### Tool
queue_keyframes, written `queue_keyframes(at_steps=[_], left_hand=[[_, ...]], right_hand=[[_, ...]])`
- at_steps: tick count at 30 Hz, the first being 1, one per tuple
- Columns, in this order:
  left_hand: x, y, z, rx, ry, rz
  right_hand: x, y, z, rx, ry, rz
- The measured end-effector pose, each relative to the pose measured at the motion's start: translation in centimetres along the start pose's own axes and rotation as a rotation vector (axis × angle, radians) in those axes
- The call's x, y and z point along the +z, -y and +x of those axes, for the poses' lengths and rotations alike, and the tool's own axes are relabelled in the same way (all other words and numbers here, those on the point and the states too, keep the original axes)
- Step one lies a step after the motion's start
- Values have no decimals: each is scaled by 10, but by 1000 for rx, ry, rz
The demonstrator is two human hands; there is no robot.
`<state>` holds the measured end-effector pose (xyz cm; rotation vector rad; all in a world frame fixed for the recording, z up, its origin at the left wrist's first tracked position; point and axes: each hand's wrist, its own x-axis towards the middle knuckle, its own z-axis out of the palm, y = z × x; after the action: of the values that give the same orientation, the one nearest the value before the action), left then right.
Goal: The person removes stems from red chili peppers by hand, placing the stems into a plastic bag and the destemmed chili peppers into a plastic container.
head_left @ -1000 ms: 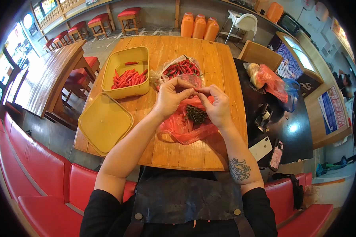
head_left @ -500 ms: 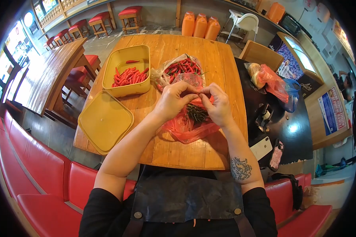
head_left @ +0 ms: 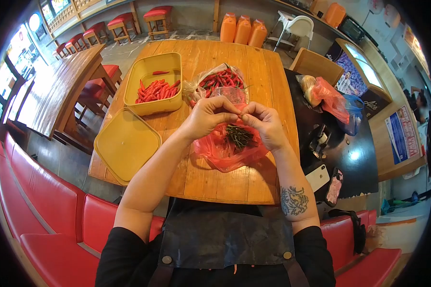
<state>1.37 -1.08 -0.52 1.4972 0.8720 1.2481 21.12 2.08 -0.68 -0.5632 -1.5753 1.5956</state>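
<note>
Over the wooden table point(head_left: 215, 184), my left hand point(head_left: 210, 116) and my right hand point(head_left: 265, 123) meet with fingertips pinched together; what they hold is too small and hidden to name. Just below them lies an open red plastic bag point(head_left: 215, 152) with a bundle of dark green stems point(head_left: 239, 137) on it. Behind the hands, a clear bag point(head_left: 222, 80) holds red chilies with green stems. A yellow container point(head_left: 153, 108) at the left holds red chilies point(head_left: 157, 91). Its flat yellow lid point(head_left: 127, 146) rests on the table nearer to me.
A black table point(head_left: 354, 167) on the right bears bagged items point(head_left: 330, 99), a white phone point(head_left: 317, 178) and a pink patterned case point(head_left: 334, 187). Orange jugs point(head_left: 243, 29) and a white high chair point(head_left: 299, 27) stand beyond. Red bench seating point(head_left: 52, 191) is at the left.
Both hands stay pinched together over the stems. My right hand has turned slightly and shifted a little to the right, and the red bag beneath appears slightly shifted.
</note>
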Motion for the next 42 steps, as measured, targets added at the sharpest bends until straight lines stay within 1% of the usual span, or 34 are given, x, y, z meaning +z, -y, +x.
queue_keyframes(at_steps=[3,5,7,8,9,10,11,12,13,14,15,16,17,18,19,21,22,24,26,28,30,31,33,34,36,40,42], left_hand=[[-7,-9,1,39,-9,-13],[-23,-18,4,150,-239,274],[-47,-26,3,253,-454,598],[-59,-29,1,279,-538,760],[-69,-32,-2,304,-621,923],[-81,-30,-4,304,-621,924],[-92,-26,-5,212,-667,1005],[-101,-20,-5,118,-712,1085],[-108,-14,-5,116,-715,1087],[-113,-8,-6,56,-731,1155],[-112,-11,-7,-6,-745,1223],[-110,-12,-8,-7,-747,1226],[-105,-13,-8,-16,-763,1324],[-100,-15,-8,-24,-778,1420],[-98,-16,-8,-21,-779,1421],[-93,-18,-7,-15,-807,1497],[-90,-20,-5,-11,-808,1498],[-79,-21,2,145,-778,1427],[-69,-4,12,317,-637,1240],[-50,13,24,284,-448,1061],[-31,30,34,256,-319,1118],[-28,37,36,158,-264,1199],[-27,42,31,283,-262,1264],[-27,41,31,279,-266,1267],[-27,40,30,73,-296,1279],[-33,43,30,122,-312,1301],[-34,40,29,71,-319,1236]], right_hand=[[-1,0,0,10,-9,-4],[-1,0,0,10,-17,-8],[0,-2,2,-159,-70,-490],[2,-4,2,-161,-72,-489],[3,-6,3,-252,-61,-700],[5,-7,3,-343,-47,-912],[6,-7,2,-344,-45,-911],[8,-6,0,-380,-12,-1020],[10,-5,-1,-417,22,-1129],[11,-3,-2,-419,25,-1126],[13,0,-3,-366,46,-1146],[14,1,-4,-313,68,-1165],[14,0,-4,-316,68,-1164],[14,-2,-4,-356,61,-1182],[13,-4,-4,-397,52,-1200],[12,-7,-4,-407,53,-1222],[12,-7,-3,-417,56,-1244],[12,-7,-4,-403,51,-1209],[13,-8,-3,-391,52,-1172],[13,-9,-2,-408,33,-1209],[15,-8,-2,-414,38,-1204],[15,-8,-1,-417,39,-1202],[14,-7,-1,-413,47,-1200],[14,-7,-1,-404,44,-1196],[14,-9,0,-411,56,-1205],[14,-10,-1,-416,64,-1233],[15,-10,0,-441,30,-1231]])
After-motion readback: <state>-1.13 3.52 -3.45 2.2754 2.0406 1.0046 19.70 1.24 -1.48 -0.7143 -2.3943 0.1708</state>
